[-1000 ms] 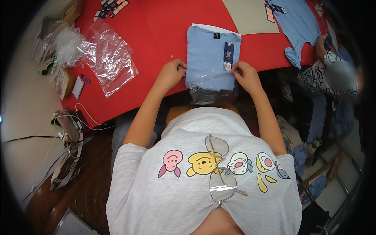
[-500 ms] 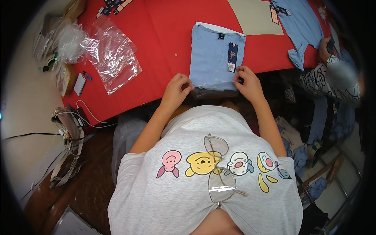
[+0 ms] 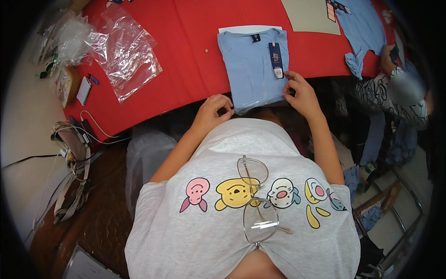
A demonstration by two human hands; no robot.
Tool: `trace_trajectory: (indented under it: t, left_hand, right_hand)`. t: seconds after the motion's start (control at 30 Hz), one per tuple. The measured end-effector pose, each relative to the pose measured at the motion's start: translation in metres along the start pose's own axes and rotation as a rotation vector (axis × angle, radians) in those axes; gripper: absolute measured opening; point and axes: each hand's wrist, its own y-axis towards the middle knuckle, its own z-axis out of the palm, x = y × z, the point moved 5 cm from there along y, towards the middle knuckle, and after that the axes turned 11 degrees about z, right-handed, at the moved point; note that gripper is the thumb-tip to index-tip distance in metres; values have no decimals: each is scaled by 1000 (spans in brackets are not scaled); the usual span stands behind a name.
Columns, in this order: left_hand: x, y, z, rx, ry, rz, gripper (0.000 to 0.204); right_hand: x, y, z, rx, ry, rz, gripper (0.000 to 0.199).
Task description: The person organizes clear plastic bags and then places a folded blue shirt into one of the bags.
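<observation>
A folded light-blue shirt (image 3: 246,63) lies at the table's near edge, its lower end reaching past that edge toward my body. A dark hang tag (image 3: 276,60) rests on its right side, and a white sheet (image 3: 269,28) peeks out behind the collar. Clear plastic film (image 3: 260,103) covers the shirt's bottom end. My left hand (image 3: 213,111) has its fingers closed in a pinch at the film's left corner. At the opposite side, my right hand (image 3: 302,95) pinches the film beside the shirt's right edge, thumb and fingers curled.
Clear plastic bags (image 3: 125,58) lie on the red-covered table (image 3: 186,56) at left, near a notepad (image 3: 84,90) and cables (image 3: 97,125). Far right are a beige board (image 3: 309,16) and another blue garment (image 3: 360,32). A co-worker's patterned sleeve (image 3: 385,95) is at right.
The shirt has come slightly closer to me over the table edge, and its lower end is spread flatter under the film. Both hands stay at the film's sides. My view has shifted a little.
</observation>
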Motion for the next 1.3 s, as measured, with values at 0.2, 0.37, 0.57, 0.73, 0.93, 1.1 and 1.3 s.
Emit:
trace_trajectory:
  t: [0.2, 0.37, 0.57, 0.73, 0.93, 1.1, 1.3]
  left_hand:
    - [29, -22, 29, -36, -474, -369, 20]
    - [17, -29, 26, 56, -79, -282, 16]
    - [3, -28, 21, 35, 35, 20, 17]
    - [10, -41, 29, 94, -190, -204, 23]
    - [41, -52, 52, -20, -198, -296, 55]
    - [-1, -24, 70, 88, -398, -351, 36]
    - [-54, -19, 75, -13, -123, -198, 15]
  right_hand:
    - [1, 3, 5, -25, -76, -53, 13]
    - [5, -5, 9, 14, -113, -45, 13]
    - [20, -34, 6, -196, -248, -225, 16]
    - [11, -63, 21, 77, -22, -163, 18]
    - [7, -97, 38, 518, 751, 317, 19]
    - [4, -112, 20, 697, 866, 292, 14]
    - [-1, -123, -10, 847, 913, 506, 19]
